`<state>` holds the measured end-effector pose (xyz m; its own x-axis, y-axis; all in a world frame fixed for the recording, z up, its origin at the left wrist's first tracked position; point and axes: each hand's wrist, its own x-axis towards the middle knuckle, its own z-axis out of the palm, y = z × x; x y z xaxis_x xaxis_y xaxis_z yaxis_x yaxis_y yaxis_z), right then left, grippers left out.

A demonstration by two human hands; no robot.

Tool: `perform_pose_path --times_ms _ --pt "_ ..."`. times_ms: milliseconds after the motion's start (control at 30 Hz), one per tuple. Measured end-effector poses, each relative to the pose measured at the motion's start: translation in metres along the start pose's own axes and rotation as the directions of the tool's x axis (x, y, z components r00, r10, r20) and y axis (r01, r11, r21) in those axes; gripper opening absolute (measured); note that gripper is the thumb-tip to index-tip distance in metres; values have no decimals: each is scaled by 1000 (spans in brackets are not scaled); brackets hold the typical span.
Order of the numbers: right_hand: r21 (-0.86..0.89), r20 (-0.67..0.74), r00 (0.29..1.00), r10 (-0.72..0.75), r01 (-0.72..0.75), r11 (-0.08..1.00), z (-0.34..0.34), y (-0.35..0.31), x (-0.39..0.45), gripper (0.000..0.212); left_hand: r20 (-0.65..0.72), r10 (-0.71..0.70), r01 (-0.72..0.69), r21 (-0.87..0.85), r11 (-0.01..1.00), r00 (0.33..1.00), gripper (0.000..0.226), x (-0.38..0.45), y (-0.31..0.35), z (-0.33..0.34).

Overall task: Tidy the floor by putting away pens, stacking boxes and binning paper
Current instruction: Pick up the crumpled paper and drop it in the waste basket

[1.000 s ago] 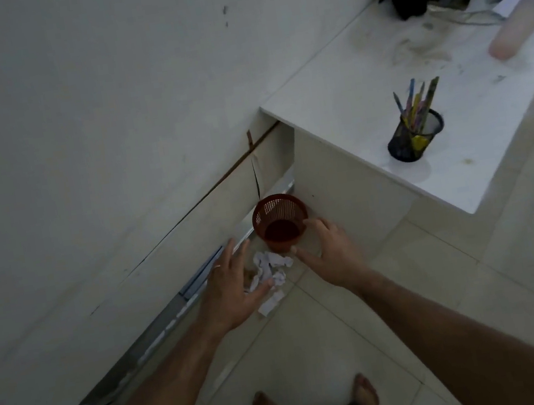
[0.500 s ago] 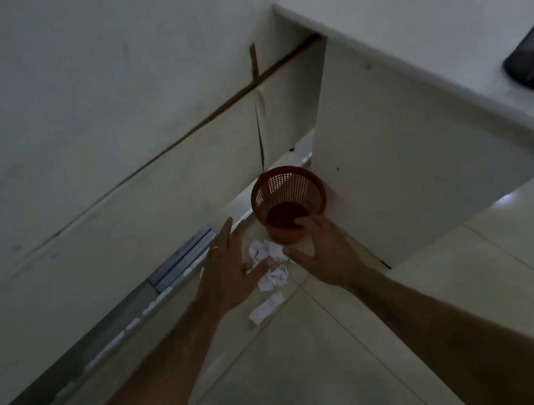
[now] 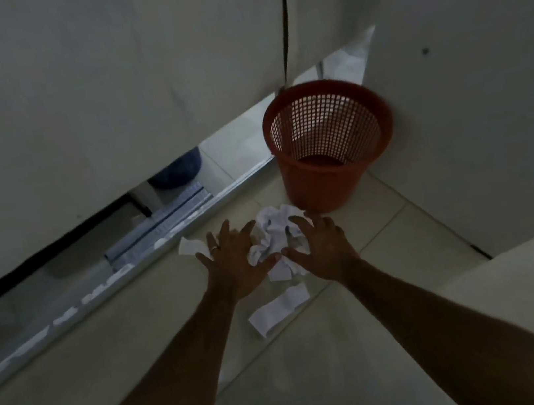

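Down on the tiled floor (image 3: 138, 325), just near of the bin (image 3: 322, 190), lies the paper (image 3: 275, 235), a crumpled white heap with both hands closing on it. The left hand (image 3: 233, 263) has its fingers spread and lies on the heap's left side; the right hand (image 3: 324, 249), fingers also spread, presses on the right side. Neither grip has closed yet, and nothing is lifted. The red mesh bin stands upright just far of the heap and looks empty, so the binning seems barely begun. One flat strip (image 3: 279, 308) lies loose near of the hands, between the forearms, and a scrap (image 3: 190, 246) sits just left of the left hand; both will likely need a second gather. No pens or boxes show, so I cannot judge those parts. A metal floor rail (image 3: 166, 231) runs along the left under a wall panel (image 3: 103, 88), and a white cabinet side (image 3: 486, 100) touches the bin's right. Nothing blocks the short path from heap to bin.
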<state>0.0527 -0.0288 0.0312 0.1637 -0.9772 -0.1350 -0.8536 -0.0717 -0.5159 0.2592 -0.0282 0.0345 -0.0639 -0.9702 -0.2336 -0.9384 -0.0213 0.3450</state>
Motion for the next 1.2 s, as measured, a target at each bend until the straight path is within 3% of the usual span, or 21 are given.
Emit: perform_pose_path --times_ms 167,233,333,433,533,633,800,1000,1200 --pt "-141 -60 998 -38 29 990 53 17 17 75 -88 -64 58 -74 996 994 60 10 -18 46" --pt "-190 -49 998 -33 24 982 68 22 19 73 -173 -64 60 -25 998 983 46 11 -14 57" --pt "-309 -90 994 -66 35 950 83 27 17 54 -278 -28 36 23 999 960 38 12 -15 69" --pt "-369 -167 984 -61 -5 929 92 34 9 34 -264 57 -15 160 987 963 37 15 -19 75" --pt "-356 -162 986 -49 -12 935 92 39 4 30 -331 147 -95 168 981 932 25 15 -19 73" --pt "-295 -157 987 -25 -23 955 85 37 7 33 -303 78 -56 78 995 950 28 14 -18 66" --pt "-137 -258 964 -66 31 990 67 26 7 25 -378 37 -74 -84 994 925 29 11 -7 51" --pt "41 -491 852 -183 233 972 30 -2 1 8 -510 33 -165 -216 962 860 24 7 15 21" --pt "-55 -637 704 -315 366 929 -21 -24 0 4 -583 1 -213 -294 932 812 27 4 38 -11"
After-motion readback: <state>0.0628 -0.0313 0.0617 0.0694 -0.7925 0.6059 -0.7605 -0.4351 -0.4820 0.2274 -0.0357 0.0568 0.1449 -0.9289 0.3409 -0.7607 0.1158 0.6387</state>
